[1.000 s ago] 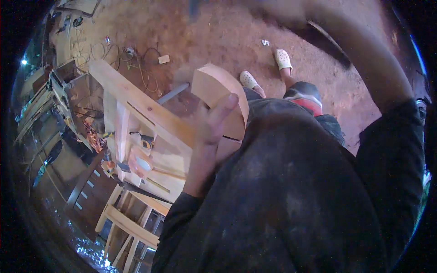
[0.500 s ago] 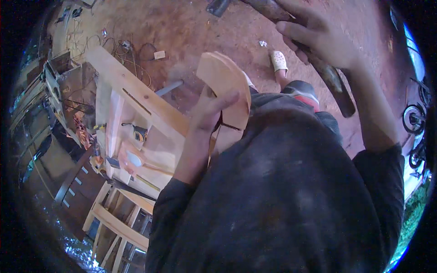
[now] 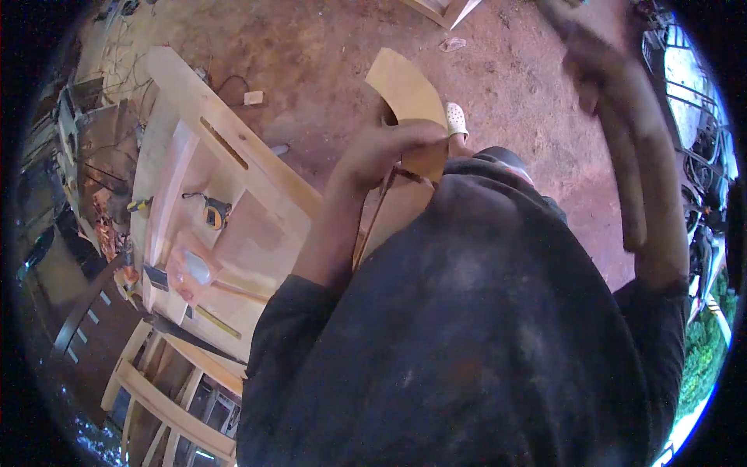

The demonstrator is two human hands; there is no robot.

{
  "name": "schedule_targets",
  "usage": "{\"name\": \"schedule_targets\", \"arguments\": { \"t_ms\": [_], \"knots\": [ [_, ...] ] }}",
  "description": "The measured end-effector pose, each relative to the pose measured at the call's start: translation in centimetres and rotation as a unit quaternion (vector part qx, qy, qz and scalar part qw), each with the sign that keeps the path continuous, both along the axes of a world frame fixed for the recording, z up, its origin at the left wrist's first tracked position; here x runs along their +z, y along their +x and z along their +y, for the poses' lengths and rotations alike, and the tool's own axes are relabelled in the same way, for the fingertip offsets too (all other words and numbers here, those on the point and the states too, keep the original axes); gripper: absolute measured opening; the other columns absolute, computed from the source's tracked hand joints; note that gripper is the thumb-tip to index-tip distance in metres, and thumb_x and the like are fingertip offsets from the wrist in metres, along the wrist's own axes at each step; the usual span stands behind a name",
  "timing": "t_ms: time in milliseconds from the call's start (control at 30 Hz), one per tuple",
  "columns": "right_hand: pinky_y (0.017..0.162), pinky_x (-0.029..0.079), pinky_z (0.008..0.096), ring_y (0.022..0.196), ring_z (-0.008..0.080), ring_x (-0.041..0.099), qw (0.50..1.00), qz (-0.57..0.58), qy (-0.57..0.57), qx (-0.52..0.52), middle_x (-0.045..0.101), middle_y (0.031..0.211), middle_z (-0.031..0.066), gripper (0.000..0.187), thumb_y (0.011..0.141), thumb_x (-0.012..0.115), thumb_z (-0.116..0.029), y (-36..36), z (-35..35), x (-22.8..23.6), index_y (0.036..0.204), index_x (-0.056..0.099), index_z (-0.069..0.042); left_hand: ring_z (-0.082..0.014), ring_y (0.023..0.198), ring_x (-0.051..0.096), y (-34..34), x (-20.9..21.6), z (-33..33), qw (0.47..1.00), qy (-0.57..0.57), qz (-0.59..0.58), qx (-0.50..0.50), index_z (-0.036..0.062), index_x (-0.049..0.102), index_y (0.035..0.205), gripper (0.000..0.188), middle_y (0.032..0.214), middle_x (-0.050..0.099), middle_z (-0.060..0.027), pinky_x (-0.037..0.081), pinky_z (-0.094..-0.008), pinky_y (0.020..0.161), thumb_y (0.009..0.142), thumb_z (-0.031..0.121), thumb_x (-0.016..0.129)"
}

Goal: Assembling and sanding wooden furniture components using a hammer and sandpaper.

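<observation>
My left hand (image 3: 389,152) is closed round a curved, pale wooden piece (image 3: 405,82), its thumb lying across the top. A joint or gap shows in the wood just below that thumb, and the lower part runs down against my dark shirt. At the upper right, my right hand (image 3: 597,74) is raised and smeared by motion. It grips a long, dark-handled tool (image 3: 629,202), whose handle hangs down beside my forearm. The tool's far end is blurred near the upper edge, so its kind is unclear.
On the left stands a wooden workpiece with a slotted board (image 3: 226,144). A tape measure (image 3: 216,212) and a yellow-handled tool (image 3: 140,205) lie on it. Below are slatted wooden frames (image 3: 171,405). A pale clog (image 3: 457,118) stands on the earth floor. Motorbikes line the right edge.
My right hand has swung outward to the right with the tool, which now stands steeper. The curved wooden piece and my left hand have shifted slightly up and right in view.
</observation>
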State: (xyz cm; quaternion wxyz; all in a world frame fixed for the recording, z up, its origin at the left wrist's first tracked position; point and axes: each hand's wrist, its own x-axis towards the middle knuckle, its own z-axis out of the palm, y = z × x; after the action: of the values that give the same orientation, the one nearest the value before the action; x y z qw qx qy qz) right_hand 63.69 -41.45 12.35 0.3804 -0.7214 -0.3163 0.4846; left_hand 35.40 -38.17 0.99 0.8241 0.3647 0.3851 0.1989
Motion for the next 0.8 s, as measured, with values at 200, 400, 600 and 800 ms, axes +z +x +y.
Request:
{"name": "schedule_targets", "arguments": {
  "t_ms": [200,400,600,800],
  "knots": [
    [0.062,0.051,0.0328,0.062,0.0157,0.057,0.958,-0.206,0.048,0.191,0.063,0.082,0.0047,0.03,0.094,0.052,-0.024,-1.0,-0.5,-3.4,0.111,0.059,-0.001,-0.0194,0.093,0.064,-0.3,0.7,0.6,0.999,0.035,-0.005,-0.03,0.0007,0.056,0.115,0.052,0.101,0.064,-0.0082,0.054,-0.0329,0.079,0.069,0.009,0.079],
    [0.045,0.044,0.0231,0.054,0.0065,0.05,0.948,0.104,-0.262,0.147,0.052,0.071,0.0003,0.038,0.091,0.054,-0.022,-0.8,-3.9,-1.5,0.122,0.051,0.001,-0.0195,0.098,0.063,-1.2,0.1,0.1,0.999,0.043,0.007,-0.023,0.0005,0.055,0.118,0.052,0.107,0.064,-0.0085,0.052,-0.0332,0.084,0.073,0.011,0.079],
    [0.041,0.036,0.0209,0.048,0.0053,0.044,0.958,0.203,-0.051,-0.195,0.046,0.065,-0.0042,0.018,0.09,0.06,-0.015,4.7,-2.1,-6.3,0.104,0.054,-0.005,-0.0194,0.102,0.06,-3.3,0.3,-1.6,0.985,0.084,0.149,-0.012,-0.0017,0.055,0.12,0.051,0.109,0.063,-0.0107,0.05,-0.0329,0.087,0.079,0.02,0.076],
    [0.04,0.032,0.0239,0.044,0.0074,0.036,0.822,0.494,-0.131,-0.252,0.038,0.058,-0.0058,0.017,0.096,0.05,-0.025,9.9,-5.7,-13.1,0.092,0.055,-0.01,-0.0208,0.098,0.061,-11.5,4.3,-6.1,0.894,0.104,0.42,0.116,-0.0027,0.058,0.117,0.048,0.108,0.063,-0.0131,0.05,-0.0318,0.085,0.083,0.028,0.072]
  ]
}}
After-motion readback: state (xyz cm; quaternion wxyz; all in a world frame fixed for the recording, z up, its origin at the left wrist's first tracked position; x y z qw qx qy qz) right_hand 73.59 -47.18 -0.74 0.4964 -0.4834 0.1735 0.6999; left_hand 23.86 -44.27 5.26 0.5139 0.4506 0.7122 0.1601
